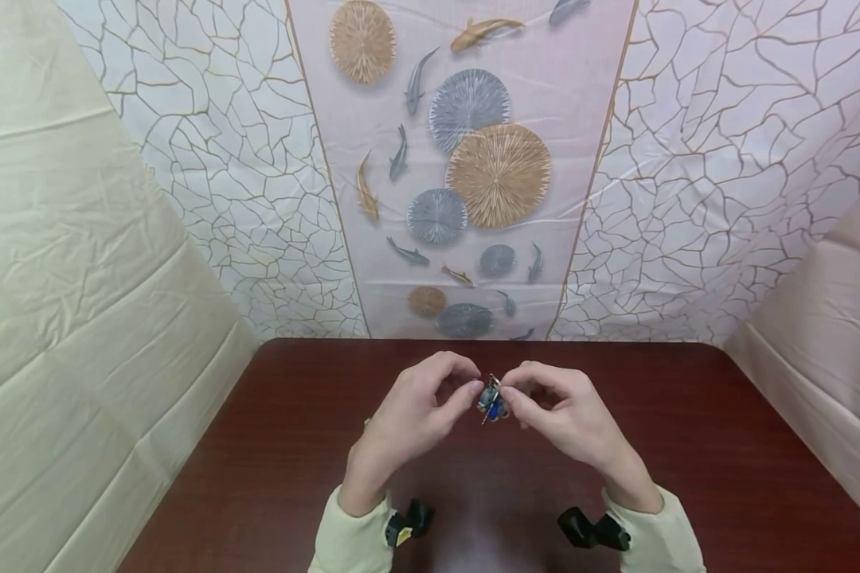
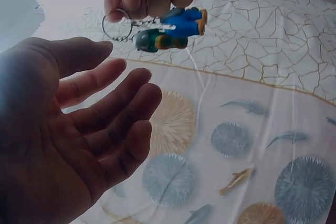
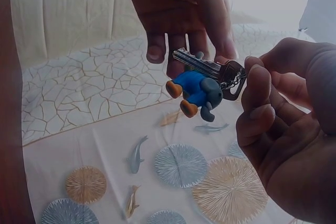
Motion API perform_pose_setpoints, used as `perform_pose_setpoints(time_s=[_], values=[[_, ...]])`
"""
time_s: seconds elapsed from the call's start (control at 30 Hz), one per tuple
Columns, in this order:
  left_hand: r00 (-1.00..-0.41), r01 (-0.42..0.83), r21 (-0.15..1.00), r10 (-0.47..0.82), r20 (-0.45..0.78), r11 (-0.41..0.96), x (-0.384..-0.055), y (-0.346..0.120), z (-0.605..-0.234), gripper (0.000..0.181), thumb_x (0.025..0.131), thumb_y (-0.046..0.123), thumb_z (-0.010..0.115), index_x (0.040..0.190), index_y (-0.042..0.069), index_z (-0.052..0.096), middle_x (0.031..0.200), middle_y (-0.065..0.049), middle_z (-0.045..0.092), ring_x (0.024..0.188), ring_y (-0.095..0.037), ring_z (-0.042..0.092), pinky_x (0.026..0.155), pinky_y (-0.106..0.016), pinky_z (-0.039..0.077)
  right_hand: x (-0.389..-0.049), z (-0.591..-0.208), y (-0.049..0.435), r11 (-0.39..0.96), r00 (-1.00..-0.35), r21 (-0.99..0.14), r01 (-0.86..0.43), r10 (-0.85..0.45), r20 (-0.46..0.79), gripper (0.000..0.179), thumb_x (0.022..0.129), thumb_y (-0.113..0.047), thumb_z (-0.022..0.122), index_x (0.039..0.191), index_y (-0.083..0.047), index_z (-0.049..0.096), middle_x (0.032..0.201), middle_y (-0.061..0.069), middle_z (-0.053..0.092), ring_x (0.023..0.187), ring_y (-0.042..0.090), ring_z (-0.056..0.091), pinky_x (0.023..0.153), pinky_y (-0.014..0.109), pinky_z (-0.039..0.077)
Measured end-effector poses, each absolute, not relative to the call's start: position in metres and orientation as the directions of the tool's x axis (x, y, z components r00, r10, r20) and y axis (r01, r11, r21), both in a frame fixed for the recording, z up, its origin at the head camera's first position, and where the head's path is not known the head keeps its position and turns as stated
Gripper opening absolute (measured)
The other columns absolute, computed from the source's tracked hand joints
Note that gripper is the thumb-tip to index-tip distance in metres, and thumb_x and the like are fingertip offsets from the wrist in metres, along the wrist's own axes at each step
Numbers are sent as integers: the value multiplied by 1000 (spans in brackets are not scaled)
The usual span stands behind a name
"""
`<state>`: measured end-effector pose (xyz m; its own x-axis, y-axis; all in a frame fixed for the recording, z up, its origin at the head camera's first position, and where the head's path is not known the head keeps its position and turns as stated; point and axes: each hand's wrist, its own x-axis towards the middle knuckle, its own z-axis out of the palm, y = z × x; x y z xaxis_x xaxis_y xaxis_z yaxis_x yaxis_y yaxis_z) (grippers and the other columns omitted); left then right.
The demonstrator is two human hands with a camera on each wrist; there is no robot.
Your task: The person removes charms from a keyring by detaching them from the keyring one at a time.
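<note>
My right hand (image 1: 569, 410) pinches a metal split ring (image 2: 116, 24) between thumb and fingertips. From the ring hang a key (image 3: 202, 65) and two small figures on short chains. One is a blue figure (image 3: 191, 87) with a grey head and orange feet; the other is a green figure (image 2: 149, 40), mostly hidden in the right wrist view. Close by on the left is my left hand (image 1: 419, 406), its fingers loosely bent and spread. A gap shows between its thumb and forefinger in the left wrist view, with nothing held there.
Both hands are above a dark red-brown table (image 1: 272, 477). Behind it hangs a patterned cloth (image 1: 444, 310) with printed fish and discs. Pale cloth (image 1: 115, 318) closes off the left side. A tiny light thing (image 1: 367, 424) shows beside the left wrist, too small to tell.
</note>
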<state>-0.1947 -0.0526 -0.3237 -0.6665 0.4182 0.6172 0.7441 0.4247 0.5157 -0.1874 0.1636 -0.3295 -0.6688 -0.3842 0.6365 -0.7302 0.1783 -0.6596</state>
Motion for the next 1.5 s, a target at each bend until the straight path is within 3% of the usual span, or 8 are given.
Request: perform_pose_setpoints(time_s=[0.13,0.57,0.93,1.37,1.5], values=[[-657,753,510,420,626,416,-195,-48,-324,9,93,16,66,101,13,65,93,6,65,80,-8,56,71,-26,50,-187,-329,163,158,-653,-652,-741,-397,646,20,89,9,63,92,-10,67,68,-3,56,53,7,53,45,20,44],[-650,757,515,387,654,401,-193,-41,-328,7,92,11,68,98,12,66,91,3,67,77,-5,57,68,-22,52,-189,-332,162,140,-628,-636,-759,-414,659,22,87,11,63,92,-9,67,70,-5,56,56,6,53,45,19,43],[-670,737,535,349,655,412,-190,-40,-328,5,91,11,67,93,14,64,85,5,62,72,-4,55,65,-15,50,-191,-333,160,94,-531,-543,-835,-400,747,27,82,15,66,93,-9,69,73,-4,56,61,5,50,46,17,40],[-650,760,575,380,658,304,-192,-43,-331,4,93,9,63,96,13,62,80,5,58,71,-3,53,61,-16,49,-195,-336,157,101,-447,-446,-889,-398,801,33,76,17,70,94,-11,70,75,-4,60,64,3,52,49,15,40],[-618,785,557,400,677,271,-193,-44,-332,3,94,9,61,95,12,62,81,3,59,71,-3,54,61,-16,50,-195,-337,157,96,-427,-427,-899,-403,809,34,74,18,70,93,-10,70,75,-4,60,64,3,52,49,14,40]])
